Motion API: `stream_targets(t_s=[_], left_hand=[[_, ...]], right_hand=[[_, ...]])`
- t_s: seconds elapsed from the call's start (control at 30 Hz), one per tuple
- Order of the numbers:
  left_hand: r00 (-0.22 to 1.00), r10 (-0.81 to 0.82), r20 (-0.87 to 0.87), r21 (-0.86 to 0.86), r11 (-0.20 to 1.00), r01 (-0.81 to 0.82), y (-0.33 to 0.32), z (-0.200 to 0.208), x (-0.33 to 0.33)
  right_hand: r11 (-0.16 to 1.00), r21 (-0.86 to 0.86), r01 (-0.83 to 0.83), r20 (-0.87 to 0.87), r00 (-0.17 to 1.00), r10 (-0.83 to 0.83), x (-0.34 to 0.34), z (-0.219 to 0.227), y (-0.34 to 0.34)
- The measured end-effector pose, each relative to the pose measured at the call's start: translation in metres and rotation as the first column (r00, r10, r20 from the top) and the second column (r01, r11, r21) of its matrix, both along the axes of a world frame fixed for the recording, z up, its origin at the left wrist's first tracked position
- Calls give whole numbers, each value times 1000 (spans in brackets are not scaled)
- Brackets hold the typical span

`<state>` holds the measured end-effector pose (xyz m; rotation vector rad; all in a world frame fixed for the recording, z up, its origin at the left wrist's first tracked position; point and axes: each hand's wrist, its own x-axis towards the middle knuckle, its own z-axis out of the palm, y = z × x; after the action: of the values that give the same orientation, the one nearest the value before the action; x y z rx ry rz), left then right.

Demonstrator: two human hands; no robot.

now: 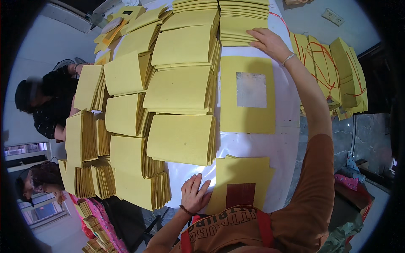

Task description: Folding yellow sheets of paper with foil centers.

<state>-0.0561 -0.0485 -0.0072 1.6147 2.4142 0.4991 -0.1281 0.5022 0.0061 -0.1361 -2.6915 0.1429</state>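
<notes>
Grip can't be told at the right hand (pixel 268 42), fingers over the edge of a yellow stack (pixel 237 26); the left hand (pixel 195 195) rests open on the table (pixel 284 162), probably bracing the reach, beside yellow sheets (pixel 241 170).

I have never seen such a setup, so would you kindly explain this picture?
No machine here: these are a person's bare hands, seen by a fisheye camera worn on the head, which bends straight edges. Stacks of folded yellow sheets cover much of the white table; to their right lies a flat yellow sheet with a silvery rectangle. The right hand touches a yellow pile farther off; whether it grips is unclear. The left hand, apparently empty, is beside nearer yellow sheets.
</notes>
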Motion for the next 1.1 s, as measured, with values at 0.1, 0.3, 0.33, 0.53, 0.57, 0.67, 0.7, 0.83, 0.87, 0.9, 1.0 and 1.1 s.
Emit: stream_targets(t_s=[0.1,0.3,0.33,0.53,0.57,0.67,0.7,0.83,0.87,0.9,1.0,1.1], left_hand=[[1000,2,-5,1,1000,-2,-1,-1,0],[1000,1,-14,-8,1000,-1,-1,-1,-1],[1000,-1,-3,3,1000,1,-1,-2,0],[1000,9,-16,-2,1000,-9,0,1,-1],[1000,6,-17,-3,1000,-6,1,1,-2],[999,8,-42,-31,999,-9,2,1,-2],[999,5,-43,-28,1000,-6,2,1,-2],[999,16,-52,-18,1000,-17,1,-1,-2],[999,17,-44,-19,1000,-18,2,0,-1],[999,16,-44,-39,999,-18,1,2,-1],[999,11,-43,-56,998,-13,-1,3,0],[999,11,-53,-46,999,-14,1,3,-1]], right_hand=[[999,-48,25,-8,1000,-26,-3,-3,2],[997,55,44,6,999,-45,5,-6,11],[993,120,-12,22,1000,9,6,-5,12],[956,289,53,-47,998,-41,-3,-5,-9],[956,289,57,-48,998,-45,-5,-6,-10],[928,348,133,-90,990,-108,-11,-9,-10],[918,352,183,-82,983,-165,-12,-9,-10],[880,418,227,-39,972,-233,-18,-9,-17],[881,418,223,-31,972,-231,-19,-11,-19],[867,444,226,-5,968,-249,-20,-10,-22],[864,469,184,-26,981,-195,-20,-16,-16],[885,445,134,-49,991,-125,-18,-22,-14]])
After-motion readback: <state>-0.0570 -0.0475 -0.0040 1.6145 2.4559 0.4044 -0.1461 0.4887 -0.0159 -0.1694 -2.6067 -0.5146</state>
